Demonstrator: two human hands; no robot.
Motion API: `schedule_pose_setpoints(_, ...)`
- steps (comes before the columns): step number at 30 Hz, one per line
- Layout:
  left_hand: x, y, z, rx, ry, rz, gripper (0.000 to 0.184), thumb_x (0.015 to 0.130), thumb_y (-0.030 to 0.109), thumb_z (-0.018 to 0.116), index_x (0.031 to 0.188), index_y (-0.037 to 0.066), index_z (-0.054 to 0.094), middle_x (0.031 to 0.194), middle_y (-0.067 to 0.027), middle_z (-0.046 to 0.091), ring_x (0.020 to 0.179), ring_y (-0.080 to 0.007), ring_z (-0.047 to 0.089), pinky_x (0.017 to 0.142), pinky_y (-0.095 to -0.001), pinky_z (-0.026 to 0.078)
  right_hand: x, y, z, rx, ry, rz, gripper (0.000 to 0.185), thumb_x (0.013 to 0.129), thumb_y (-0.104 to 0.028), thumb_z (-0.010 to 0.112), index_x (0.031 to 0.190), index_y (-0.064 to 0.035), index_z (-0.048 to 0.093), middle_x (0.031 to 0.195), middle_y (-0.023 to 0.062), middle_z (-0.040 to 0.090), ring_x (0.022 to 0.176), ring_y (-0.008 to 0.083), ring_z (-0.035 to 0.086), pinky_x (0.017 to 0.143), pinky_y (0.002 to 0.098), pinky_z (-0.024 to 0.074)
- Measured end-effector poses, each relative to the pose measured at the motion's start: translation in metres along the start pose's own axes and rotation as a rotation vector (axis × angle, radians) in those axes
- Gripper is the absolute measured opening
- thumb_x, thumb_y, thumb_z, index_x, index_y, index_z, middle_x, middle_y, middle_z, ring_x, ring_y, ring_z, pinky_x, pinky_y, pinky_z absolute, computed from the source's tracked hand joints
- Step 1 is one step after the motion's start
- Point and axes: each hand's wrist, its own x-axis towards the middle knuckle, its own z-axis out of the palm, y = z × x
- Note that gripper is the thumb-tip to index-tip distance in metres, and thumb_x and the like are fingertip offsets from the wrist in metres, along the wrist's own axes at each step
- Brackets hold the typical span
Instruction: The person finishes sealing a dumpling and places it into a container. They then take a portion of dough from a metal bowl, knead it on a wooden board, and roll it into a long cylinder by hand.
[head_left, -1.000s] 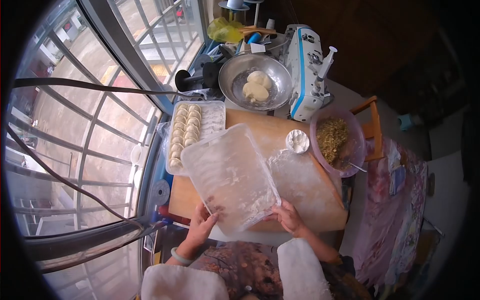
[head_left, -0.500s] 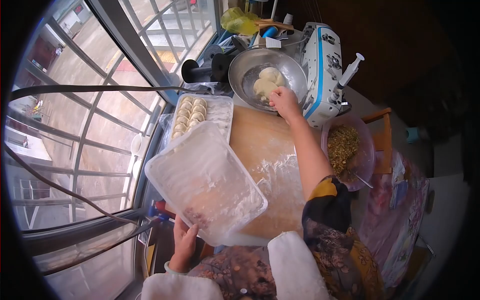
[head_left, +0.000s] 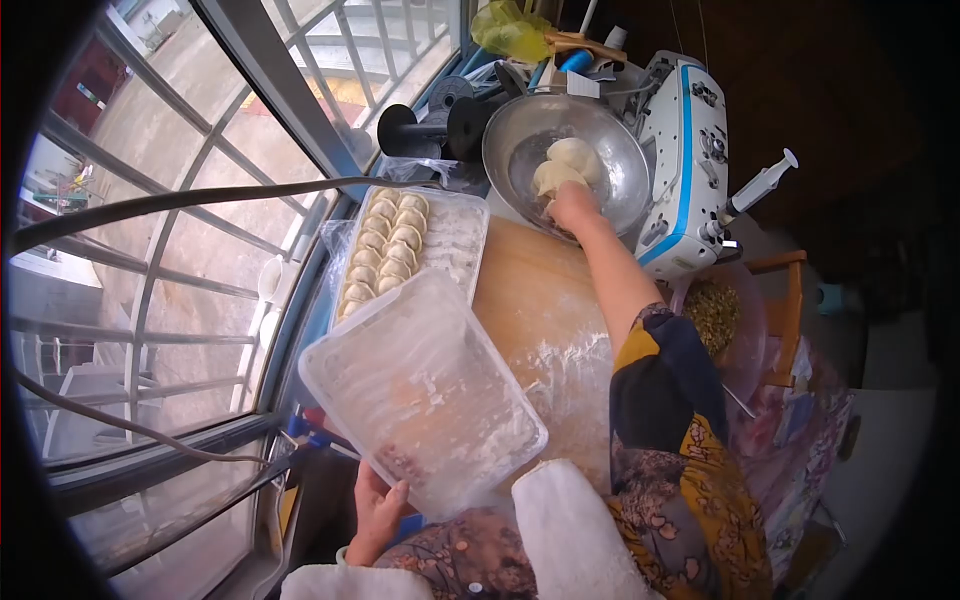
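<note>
My left hand (head_left: 378, 512) grips the near corner of a translucent plastic tray (head_left: 430, 385), its thumb on top. The tray is tilted over the wooden board (head_left: 525, 275), with white flour scattered on its inside. My right hand (head_left: 573, 208) reaches into the near side of a metal bowl (head_left: 628, 140), its fingers curled in and mostly hidden. Beside that hand lie pale lumps of dough (head_left: 574, 158) in the bowl. Beyond the held tray, a second white tray (head_left: 462, 225) carries rows of dumplings (head_left: 390, 240) on its left half.
A white sewing machine (head_left: 690, 160) stands right of the metal bowl. Further down on the right sits a plastic bowl (head_left: 750, 335) of chopped filling (head_left: 712, 312). Black spools (head_left: 400, 132) stand by the barred window (head_left: 190, 250) on the left. A dark cable (head_left: 200, 195) crosses the window.
My right hand has moved lower in the metal bowl, toward its near side by the dough. The view has shifted slightly. My left hand keeps the tray in nearly the same tilted position.
</note>
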Motion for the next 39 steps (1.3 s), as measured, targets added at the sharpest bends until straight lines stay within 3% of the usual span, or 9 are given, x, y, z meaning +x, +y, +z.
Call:
schedule_pose_setpoints(7,0.004,0.007,0.004,-0.014,-0.013,-0.010,0.066,0.087,0.025,0.073,0.139,-0.001,0.040,0.120,-0.0116,0.059,0.109,-0.0217,0.060,0.097,-0.0376,0.048,0.026,0.037,0.015,0.161,0.131,0.182,0.041,0.077,-0.039,0.075,0.094,-0.0018,0.075,0.095,0.0210,0.073,0.093,0.0368,0.069,0.087,0.0425,0.0533)
schedule_pose_setpoints(10,0.004,0.007,0.001,0.002,-0.027,-0.028,0.067,0.087,0.027,0.073,0.139,-0.001,0.040,0.121,-0.0117,0.059,0.110,-0.0220,0.060,0.098,-0.0378,0.047,0.016,0.024,0.017,0.058,0.440,0.221,0.050,0.075,-0.044,0.079,0.099,0.0000,0.074,0.097,0.0205,0.073,0.094,0.0365,0.070,0.087,0.0438,0.0531)
schedule_pose_setpoints(13,0.004,0.009,0.002,-0.003,-0.026,-0.015,0.068,0.087,0.027,0.073,0.139,-0.002,0.040,0.122,-0.0119,0.059,0.111,-0.0221,0.059,0.098,-0.0378,0.047,0.022,0.035,0.020,0.191,0.334,0.264,0.058,0.075,-0.046,0.080,0.106,0.0024,0.072,0.102,0.0224,0.072,0.094,0.0383,0.070,0.085,0.0441,0.0532)
schedule_pose_setpoints(16,0.005,0.008,0.000,0.003,-0.011,-0.005,0.068,0.088,0.026,0.072,0.140,-0.002,0.039,0.122,-0.0120,0.059,0.111,-0.0221,0.059,0.098,-0.0379,0.047,0.040,0.048,0.013,0.233,0.048,0.248,0.065,0.072,-0.043,0.084,0.110,0.0076,0.069,0.103,0.0244,0.072,0.092,0.0361,0.071,0.081,0.0410,0.0544)
schedule_pose_setpoints(22,0.007,0.000,-0.004,-0.026,-0.015,-0.039,0.067,0.087,0.023,0.072,0.140,-0.002,0.039,0.122,-0.0119,0.059,0.111,-0.0223,0.060,0.098,-0.0384,0.048,0.042,0.051,0.017,0.450,0.059,0.335,0.062,0.066,-0.030,0.088,0.104,0.0140,0.068,0.096,0.0214,0.072,0.080,0.0253,0.071,0.066,0.0359,0.0540)
schedule_pose_setpoints(25,0.007,-0.001,-0.005,-0.051,-0.024,-0.051,0.066,0.088,0.022,0.071,0.140,-0.002,0.040,0.122,-0.0119,0.059,0.111,-0.0222,0.060,0.098,-0.0388,0.048,0.053,0.063,0.030,0.588,0.003,0.386,0.059,0.066,-0.028,0.086,0.105,0.0134,0.068,0.097,0.0216,0.072,0.078,0.0260,0.071,0.066,0.0358,0.0540)
schedule_pose_setpoints(34,0.007,-0.003,-0.001,-0.040,-0.032,-0.068,0.072,0.084,0.027,0.077,0.140,0.000,0.040,0.118,-0.0130,0.061,0.107,-0.0233,0.063,0.095,-0.0403,0.051,0.050,0.051,0.034,0.418,0.032,0.192,0.074,0.062,-0.045,0.087,0.109,0.0092,0.068,0.106,0.0258,0.070,0.101,0.0332,0.069,0.087,0.0375,0.0522)
schedule_pose_setpoints(37,0.007,-0.006,-0.001,-0.037,-0.035,-0.069,0.074,0.083,0.029,0.079,0.140,0.002,0.040,0.117,-0.0135,0.061,0.105,-0.0241,0.064,0.093,-0.0413,0.053,0.024,0.027,0.034,-0.021,0.295,0.140,0.076,0.061,-0.049,0.088,0.108,0.0075,0.069,0.109,0.0277,0.069,0.103,0.0361,0.068,0.089,0.0395,0.0525)
schedule_pose_setpoints(39,0.007,-0.004,-0.001,-0.041,-0.044,-0.068,0.072,0.085,0.028,0.078,0.140,0.001,0.040,0.117,-0.0127,0.061,0.106,-0.0232,0.063,0.094,-0.0401,0.052,0.024,0.023,0.020,0.025,0.163,0.122,0.076,0.061,-0.050,0.088,0.107,0.0072,0.068,0.110,0.0277,0.069,0.104,0.0366,0.068,0.090,0.0403,0.0527)
